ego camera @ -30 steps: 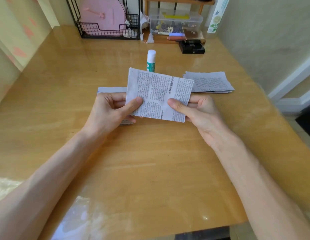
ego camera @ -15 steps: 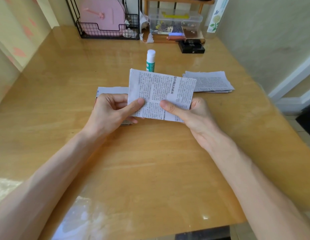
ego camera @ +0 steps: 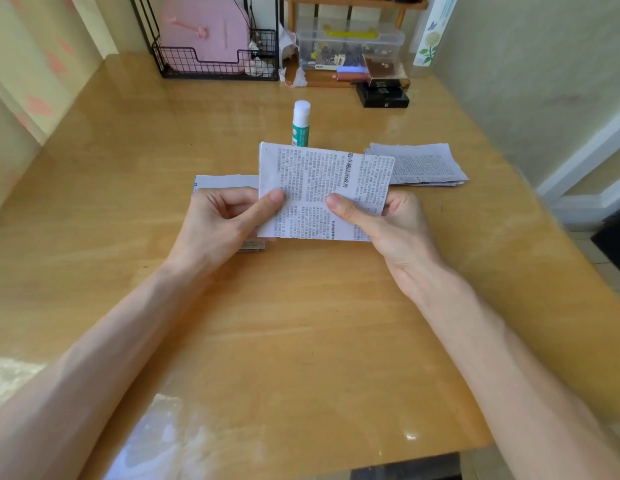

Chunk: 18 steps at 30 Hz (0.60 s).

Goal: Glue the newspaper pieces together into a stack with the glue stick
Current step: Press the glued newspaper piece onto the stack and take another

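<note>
Above the table (ego camera: 301, 323), left hand (ego camera: 218, 223) and right hand (ego camera: 388, 225) pinch one newspaper piece (ego camera: 322, 188) — long axis left-right, print facing up.

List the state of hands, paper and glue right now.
left hand: pinches the held newspaper piece at its left edge.
right hand: pinches the same piece at its right side.
held newspaper piece: raised, printed side facing the camera.
glue stick: upright on the table, capped, untouched.
newspaper stack: flat on the table, partly behind the left hand.
loose newspaper pile: flat on the table, untouched.
</note>
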{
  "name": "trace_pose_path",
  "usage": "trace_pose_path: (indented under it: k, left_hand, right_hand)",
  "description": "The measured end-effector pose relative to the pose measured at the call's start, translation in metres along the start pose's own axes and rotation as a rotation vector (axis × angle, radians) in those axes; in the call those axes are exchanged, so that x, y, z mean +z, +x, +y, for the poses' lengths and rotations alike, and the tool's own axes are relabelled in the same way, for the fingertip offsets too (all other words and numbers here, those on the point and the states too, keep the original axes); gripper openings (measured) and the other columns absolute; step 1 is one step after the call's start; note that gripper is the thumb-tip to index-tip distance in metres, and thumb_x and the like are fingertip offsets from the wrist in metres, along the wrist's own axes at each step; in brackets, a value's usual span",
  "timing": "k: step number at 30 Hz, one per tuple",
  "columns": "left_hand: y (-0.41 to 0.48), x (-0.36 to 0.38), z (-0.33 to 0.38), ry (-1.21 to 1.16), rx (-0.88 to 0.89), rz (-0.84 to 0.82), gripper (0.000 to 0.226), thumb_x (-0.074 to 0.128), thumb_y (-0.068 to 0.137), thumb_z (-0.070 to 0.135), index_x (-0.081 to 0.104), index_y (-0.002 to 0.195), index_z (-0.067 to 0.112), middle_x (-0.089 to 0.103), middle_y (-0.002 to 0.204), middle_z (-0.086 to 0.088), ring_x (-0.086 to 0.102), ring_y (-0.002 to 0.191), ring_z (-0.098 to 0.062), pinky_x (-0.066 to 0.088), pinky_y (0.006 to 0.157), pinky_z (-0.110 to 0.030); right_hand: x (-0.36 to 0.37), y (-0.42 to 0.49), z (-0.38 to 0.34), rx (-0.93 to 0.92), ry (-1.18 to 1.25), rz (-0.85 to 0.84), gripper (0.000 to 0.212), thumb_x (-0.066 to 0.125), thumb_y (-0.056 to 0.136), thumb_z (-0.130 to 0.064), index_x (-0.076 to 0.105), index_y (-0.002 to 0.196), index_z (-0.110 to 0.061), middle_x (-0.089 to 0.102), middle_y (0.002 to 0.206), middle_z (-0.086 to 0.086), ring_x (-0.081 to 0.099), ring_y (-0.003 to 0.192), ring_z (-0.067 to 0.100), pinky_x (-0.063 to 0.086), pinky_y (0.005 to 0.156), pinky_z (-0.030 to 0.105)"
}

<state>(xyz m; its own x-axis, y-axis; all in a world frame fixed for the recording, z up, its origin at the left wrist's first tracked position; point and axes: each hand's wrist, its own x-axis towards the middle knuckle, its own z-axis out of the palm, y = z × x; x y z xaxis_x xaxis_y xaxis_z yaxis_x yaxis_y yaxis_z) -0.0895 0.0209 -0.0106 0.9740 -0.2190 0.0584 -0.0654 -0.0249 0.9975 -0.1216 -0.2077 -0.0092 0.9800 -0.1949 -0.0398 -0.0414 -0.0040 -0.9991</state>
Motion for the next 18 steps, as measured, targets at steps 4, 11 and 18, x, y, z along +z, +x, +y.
trace_pose_path:
  k: [4,11,18]
  left_hand:
    - [-0.0022,0.0057,-0.0008,0.010,-0.005,0.004,0.023,0.075,0.090,0.031,0.081,0.103,0.013,0.081,0.101,-0.001,0.077,0.096,-0.015,0.062,0.086,-0.030]
    - [-0.0026,0.0071,-0.0004,-0.003,-0.028,-0.002,0.015,0.076,0.090,0.027,0.082,0.097,0.016,0.081,0.099,0.000,0.077,0.094,-0.014,0.061,0.080,-0.025]
    - [-0.0022,0.0040,-0.0017,0.019,0.001,0.051,0.021,0.077,0.091,0.028,0.082,0.102,0.012,0.081,0.103,-0.003,0.077,0.099,-0.021,0.061,0.093,-0.047]
  right_hand:
    - [0.0022,-0.0019,-0.0003,0.019,-0.025,-0.046,0.031,0.090,0.081,-0.020,0.081,0.108,-0.006,0.081,0.108,0.001,0.077,0.106,0.015,0.059,0.101,0.041]
    - [0.0031,-0.0005,0.0009,0.001,-0.010,-0.005,0.031,0.089,0.082,-0.022,0.081,0.106,-0.003,0.081,0.108,0.005,0.077,0.106,0.018,0.059,0.103,0.047]
    - [0.0049,-0.0021,-0.0027,0.001,0.014,-0.021,0.027,0.085,0.087,-0.025,0.081,0.107,-0.007,0.082,0.108,0.003,0.077,0.107,0.017,0.059,0.102,0.039]
